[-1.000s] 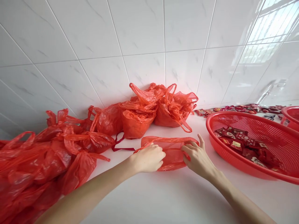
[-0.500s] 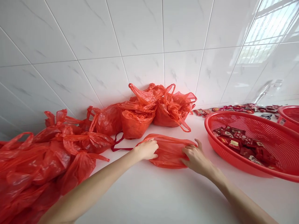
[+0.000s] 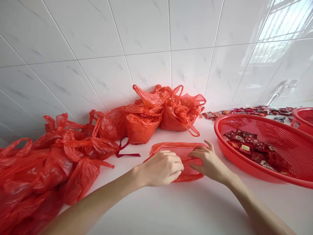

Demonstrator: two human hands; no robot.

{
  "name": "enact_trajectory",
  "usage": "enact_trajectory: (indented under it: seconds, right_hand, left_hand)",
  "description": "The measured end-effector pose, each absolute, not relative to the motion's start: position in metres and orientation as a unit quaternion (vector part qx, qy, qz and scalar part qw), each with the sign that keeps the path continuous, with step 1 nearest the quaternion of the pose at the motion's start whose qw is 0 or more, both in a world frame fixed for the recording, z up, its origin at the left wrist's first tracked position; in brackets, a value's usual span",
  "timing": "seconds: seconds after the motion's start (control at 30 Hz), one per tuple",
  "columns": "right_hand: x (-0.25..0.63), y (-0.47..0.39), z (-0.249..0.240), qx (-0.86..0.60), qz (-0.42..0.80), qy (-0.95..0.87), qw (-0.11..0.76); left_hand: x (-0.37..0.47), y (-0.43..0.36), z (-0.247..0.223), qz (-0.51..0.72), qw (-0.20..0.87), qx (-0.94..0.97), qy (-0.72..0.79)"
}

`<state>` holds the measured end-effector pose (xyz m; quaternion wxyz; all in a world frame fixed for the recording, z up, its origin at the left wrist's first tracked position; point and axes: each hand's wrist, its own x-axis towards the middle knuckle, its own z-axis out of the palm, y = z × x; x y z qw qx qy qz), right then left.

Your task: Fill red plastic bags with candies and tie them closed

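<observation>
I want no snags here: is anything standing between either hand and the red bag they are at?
Nothing visible does. The left hand and right hand are both right at the red bag. The large basket stands off to the right, outside that space.

Place: indoor work corner; home or workshop, we cannot tell
Wall [image 3: 193,23]: glossy marbled tiles [image 3: 144,26] we face at twelve o'clock
Window reflection [image 3: 282,24]: barred, two o'clock
Counter [image 3: 171,209]: plain white, six o'clock
Bags [image 3: 46,169]: knotted red plastic, heaped at eight o'clock
Basket [image 3: 288,147]: holding wrapped packets [image 3: 254,142], three o'clock
</observation>
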<state>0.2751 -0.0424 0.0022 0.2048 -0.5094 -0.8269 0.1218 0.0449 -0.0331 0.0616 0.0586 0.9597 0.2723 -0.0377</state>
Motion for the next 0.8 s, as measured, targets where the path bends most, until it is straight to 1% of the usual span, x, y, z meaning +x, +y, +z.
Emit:
enact_trajectory:
  seconds: [0.07, 0.17, 0.27, 0.33, 0.37, 0.47, 0.57, 0.7, 0.8]
  right_hand:
    - [0.278, -0.043, 0.004, -0.479, 0.134, -0.826, 0.264]
    - [0.282, -0.044, 0.008, -0.441, 0.161, -0.82, 0.327]
    - [0.285, -0.043, 0.011, -0.431, 0.165, -0.803, 0.378]
    - [0.287, -0.04, 0.01, -0.436, 0.141, -0.803, 0.382]
    - [0.287, -0.038, 0.008, -0.439, 0.124, -0.812, 0.365]
    - [0.287, -0.033, -0.001, -0.451, 0.079, -0.848, 0.268]
    - [0.285, -0.029, -0.009, -0.479, 0.058, -0.854, 0.196]
    - [0.285, -0.029, -0.01, -0.52, 0.088, -0.84, 0.128]
    - [0.287, -0.032, -0.006, -0.545, 0.124, -0.824, 0.093]
  left_hand:
    - [0.042, -0.038, 0.066, 0.025, 0.056, 0.964, 0.26]
    - [0.034, -0.033, 0.061, 0.073, 0.025, 0.948, 0.31]
    - [0.026, -0.02, 0.045, 0.039, 0.026, 0.927, 0.373]
    - [0.024, -0.013, 0.032, 0.012, 0.046, 0.918, 0.395]
    - [0.023, -0.011, 0.026, 0.006, 0.058, 0.915, 0.4]
    - [0.023, -0.009, 0.012, 0.01, 0.091, 0.91, 0.404]
    - [0.022, -0.01, 0.006, 0.029, 0.108, 0.906, 0.409]
    - [0.018, -0.008, 0.006, 0.015, 0.116, 0.896, 0.427]
    - [0.015, -0.007, 0.009, -0.004, 0.124, 0.887, 0.445]
